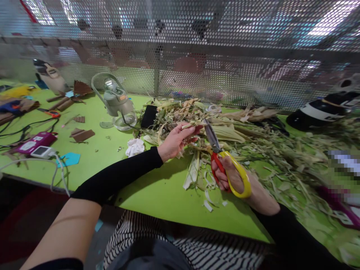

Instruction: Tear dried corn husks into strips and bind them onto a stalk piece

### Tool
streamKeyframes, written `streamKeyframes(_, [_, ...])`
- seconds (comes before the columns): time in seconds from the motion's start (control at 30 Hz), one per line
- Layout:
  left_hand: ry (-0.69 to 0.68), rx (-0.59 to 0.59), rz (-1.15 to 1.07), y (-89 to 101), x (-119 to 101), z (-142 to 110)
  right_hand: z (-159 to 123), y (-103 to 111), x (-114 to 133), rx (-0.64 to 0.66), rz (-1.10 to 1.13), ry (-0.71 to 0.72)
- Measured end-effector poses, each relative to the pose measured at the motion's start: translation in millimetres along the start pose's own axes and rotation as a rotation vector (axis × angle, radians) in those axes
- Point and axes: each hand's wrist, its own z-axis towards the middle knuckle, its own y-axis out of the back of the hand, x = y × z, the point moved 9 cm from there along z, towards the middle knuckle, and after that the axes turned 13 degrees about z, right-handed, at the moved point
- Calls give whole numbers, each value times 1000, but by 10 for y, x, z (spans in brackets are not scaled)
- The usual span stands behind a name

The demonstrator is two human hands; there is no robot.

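Observation:
In my right hand (234, 173) is a pair of scissors (216, 147), one handle loop red and the other yellow. The blades point up and away from me, and their tips are close to the fingers of my left hand (174, 140). That hand is closed in a pinch around a pale dried husk strip (194, 123), partly hidden by the fingers. Behind both hands spreads a heap of dried corn husks (229, 133), pale green and tan. A husk piece (192, 172) hangs below the left fingers, and small cut scraps (208, 205) lie on the green table (157, 191).
A clear bottle (116, 101) with a green handle stands left, near a black phone (149, 116) and crumpled tissue (135, 147). A purple power strip (36, 142) with cables lies far left. A dark bottle (320, 112) is at right. A perforated metal screen (174, 71) closes the back.

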Motion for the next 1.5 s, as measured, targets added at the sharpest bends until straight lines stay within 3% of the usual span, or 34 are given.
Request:
streamKeyframes(0.13, [24, -32, -1, 31, 15, 3, -7, 33, -13, -37, -37, 15])
streamKeyframes(0.3, [18, -36, -3, 57, -4, 21, 84, 150, -9, -64, -284, 22])
streamKeyframes(0.47, [22, -66, -40, 86, -20, 39, 125, 246, 181, -85, -926, 159])
streamKeyframes(0.53, [24, -66, -41, 88, -18, 44, 100, 231, 228, -51, -1043, 168])
streamKeyframes(0.6, [23, -53, -31, 84, -9, 45, 64, 224, 365, -75, -1001, 231])
streamKeyframes(0.73, [52, 12, 58, 33, 75, 15, 43, 228, 790, -261, -736, 519])
streamKeyframes(0.87, [143, 110, 137, -80, 236, -65, 318, 86, 805, -177, -496, 570])
streamKeyframes(0.97, [176, 143, 171, -123, 305, -105, 507, 40, 698, -135, -366, 560])
streamKeyframes(1.13, [285, 157, 283, -84, 437, -108, 624, 210, 519, -182, -90, 513])
streamKeyframes(1.27, [323, 225, 359, -69, 487, -96, 665, 307, 443, -215, 19, 459])
streamKeyframes(1.4, [353, 296, 392, -71, 514, -109, 718, 277, 362, -177, 136, 378])
streamKeyframes(1.5, [337, 285, 375, -61, 522, -102, 728, 243, 314, -162, 158, 343])
